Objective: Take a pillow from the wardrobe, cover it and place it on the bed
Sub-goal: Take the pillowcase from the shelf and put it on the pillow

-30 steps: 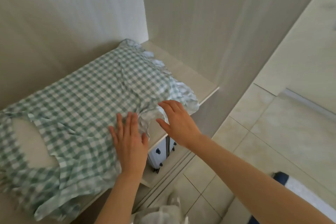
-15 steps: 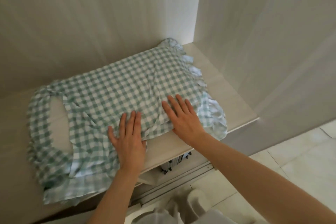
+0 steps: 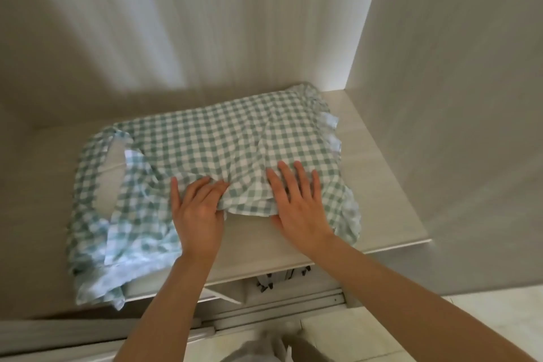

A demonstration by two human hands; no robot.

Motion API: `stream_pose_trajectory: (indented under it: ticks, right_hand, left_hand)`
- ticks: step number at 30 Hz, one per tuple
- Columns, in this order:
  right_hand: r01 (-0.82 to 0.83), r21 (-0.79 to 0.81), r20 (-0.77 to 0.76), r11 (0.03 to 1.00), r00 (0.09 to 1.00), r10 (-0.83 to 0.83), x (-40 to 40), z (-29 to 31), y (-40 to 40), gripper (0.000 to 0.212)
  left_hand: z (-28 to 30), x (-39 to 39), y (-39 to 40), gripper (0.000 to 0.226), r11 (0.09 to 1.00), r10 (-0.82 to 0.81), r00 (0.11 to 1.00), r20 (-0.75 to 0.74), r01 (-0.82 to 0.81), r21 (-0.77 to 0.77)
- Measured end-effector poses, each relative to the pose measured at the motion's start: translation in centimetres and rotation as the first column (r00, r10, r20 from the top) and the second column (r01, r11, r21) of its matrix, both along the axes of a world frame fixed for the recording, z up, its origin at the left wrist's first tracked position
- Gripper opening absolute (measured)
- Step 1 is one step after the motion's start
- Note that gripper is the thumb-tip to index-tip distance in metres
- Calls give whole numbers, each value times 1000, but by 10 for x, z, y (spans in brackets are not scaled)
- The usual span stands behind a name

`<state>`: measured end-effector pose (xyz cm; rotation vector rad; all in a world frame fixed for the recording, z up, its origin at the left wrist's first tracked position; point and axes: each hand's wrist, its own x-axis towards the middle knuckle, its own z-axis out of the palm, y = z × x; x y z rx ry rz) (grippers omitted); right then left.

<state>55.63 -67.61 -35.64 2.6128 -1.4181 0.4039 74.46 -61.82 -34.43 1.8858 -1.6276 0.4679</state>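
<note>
On the shelf (image 3: 382,185), the left hand (image 3: 197,211) pinches a fold of the cover (image 3: 205,144) while the right hand (image 3: 299,203), at its 3 o'clock, lies flat (fingers spread).

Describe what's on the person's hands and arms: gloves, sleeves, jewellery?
Nothing worn. The left hand and right hand are bare: no gloves, rings or watch visible. Both forearms are uncovered to the frame edge, with no sleeve in sight.

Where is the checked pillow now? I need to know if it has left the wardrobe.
The checked pillow lies mid-frame on the wardrobe shelf, under the left hand and right hand.
</note>
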Motion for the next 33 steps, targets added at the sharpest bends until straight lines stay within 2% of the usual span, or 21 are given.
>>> stream_pose_trajectory:
  ticks: [4, 8, 12, 16, 18, 22, 24, 29, 33]
  right_hand:
    - [-47, -95, 35, 994, 998, 50, -1, 53, 3, 97]
    - [-137, -212, 102, 968, 982, 161, 8, 117, 10, 78]
    - [-216, -312, 146, 925, 952, 271, 10, 162, 9, 68]
    - [-202, -181, 81, 963, 972, 219, 11, 179, -4, 72]
    - [-172, -140, 22, 975, 984, 177, 12, 178, -15, 74]
    - [-115, -162, 10, 980, 993, 118, 20, 177, -47, 74]
    - [-85, -130, -21, 988, 996, 83, 27, 177, -67, 73]
    - [-28, 144, 5, 989, 1000, 28, 47, 179, -122, 68]
    - [-23, 263, 55, 965, 998, 9, 49, 171, -139, 67]
  left_hand:
    - [53, 2, -2, 54, 999, -47, 999, 22, 48, -11]
    - [113, 3, 1, 48, 997, -82, 993, 90, 82, 0]
    - [159, 7, 4, 30, 998, -38, 986, 165, 45, -42]
    - [177, 3, -5, 16, 999, 20, 995, 93, -23, 28]
    - [173, 3, -11, 21, 998, 43, 998, 34, -44, 38]
    - [154, 9, -16, 37, 993, 32, 999, -2, -32, -116]
    - [137, 13, -14, 48, 994, 40, 999, -27, -42, -105]
    - [83, 22, -6, 71, 984, 89, 985, -149, -64, 163]
    - [43, 26, 6, 79, 915, 251, 904, -347, -105, 390]
